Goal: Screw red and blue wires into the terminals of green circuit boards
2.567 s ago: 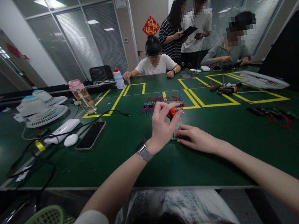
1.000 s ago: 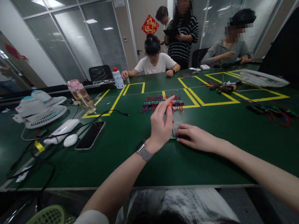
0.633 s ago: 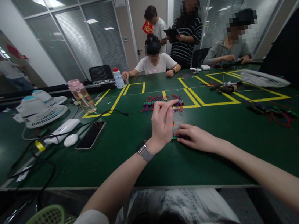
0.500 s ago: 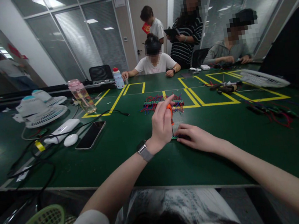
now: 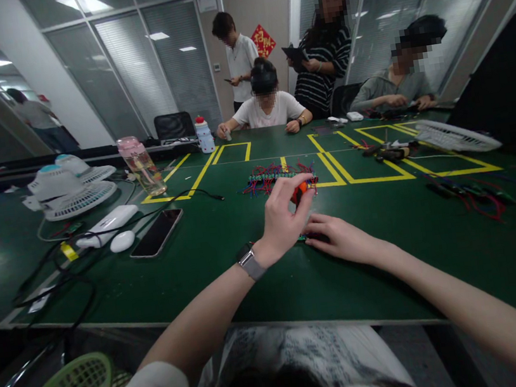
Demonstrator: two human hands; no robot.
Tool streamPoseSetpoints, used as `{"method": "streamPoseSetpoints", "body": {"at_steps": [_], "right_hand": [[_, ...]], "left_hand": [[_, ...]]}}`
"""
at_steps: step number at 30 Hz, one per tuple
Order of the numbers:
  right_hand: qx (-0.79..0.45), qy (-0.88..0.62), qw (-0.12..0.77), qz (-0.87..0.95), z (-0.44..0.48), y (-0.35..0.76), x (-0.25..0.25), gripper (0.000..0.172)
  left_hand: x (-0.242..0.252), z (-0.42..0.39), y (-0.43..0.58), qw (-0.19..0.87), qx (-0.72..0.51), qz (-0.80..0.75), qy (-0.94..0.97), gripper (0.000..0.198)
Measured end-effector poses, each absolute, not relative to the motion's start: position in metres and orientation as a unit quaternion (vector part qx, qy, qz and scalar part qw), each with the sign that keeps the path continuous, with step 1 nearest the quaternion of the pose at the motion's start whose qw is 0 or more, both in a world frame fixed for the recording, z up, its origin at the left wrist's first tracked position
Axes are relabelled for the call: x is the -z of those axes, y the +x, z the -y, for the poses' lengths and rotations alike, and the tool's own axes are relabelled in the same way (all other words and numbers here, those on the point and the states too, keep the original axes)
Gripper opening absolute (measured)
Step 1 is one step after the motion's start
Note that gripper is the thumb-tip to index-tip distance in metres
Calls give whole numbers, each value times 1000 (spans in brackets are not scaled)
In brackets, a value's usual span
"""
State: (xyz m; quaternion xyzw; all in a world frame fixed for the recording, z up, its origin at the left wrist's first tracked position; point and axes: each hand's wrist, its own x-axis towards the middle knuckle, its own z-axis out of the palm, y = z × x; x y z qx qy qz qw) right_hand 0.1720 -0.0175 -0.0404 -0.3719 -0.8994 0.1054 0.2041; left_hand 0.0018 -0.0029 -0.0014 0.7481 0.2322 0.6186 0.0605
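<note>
My left hand point(image 5: 284, 214), with a watch on its wrist, is closed around the orange-and-black handle of a screwdriver point(image 5: 303, 188). Thumb and fingers curl about the handle's upper part, and the shaft is hidden behind the hand. Low on the table, my right hand point(image 5: 340, 238) has its fingertips pinched at a small green circuit board point(image 5: 301, 238), mostly covered by both hands. Just beyond them lies a row of similar green boards with red and blue wires point(image 5: 259, 182).
To the left are a phone point(image 5: 157, 234), a white mouse point(image 5: 122, 241), black cables, a pink-lidded bottle point(image 5: 142, 168) and white fans point(image 5: 79, 199). More wired boards point(image 5: 471, 189) and tools point(image 5: 389, 152) lie right. A co-worker point(image 5: 268, 109) sits opposite. Yellow tape marks the green table point(image 5: 231, 274).
My left fingers, straighter along the screwdriver before, now curl round its handle, which appears slightly further right. My right hand stays at the board. A person behind has moved left.
</note>
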Motion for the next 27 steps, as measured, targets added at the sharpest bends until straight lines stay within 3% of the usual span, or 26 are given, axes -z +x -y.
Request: {"method": "streamPoseSetpoints", "body": {"at_steps": [27], "right_hand": [[-107,-371,202,900,17,172,41,19]], "left_hand": [[6,4,4,97,-570,-221,786,28]]}}
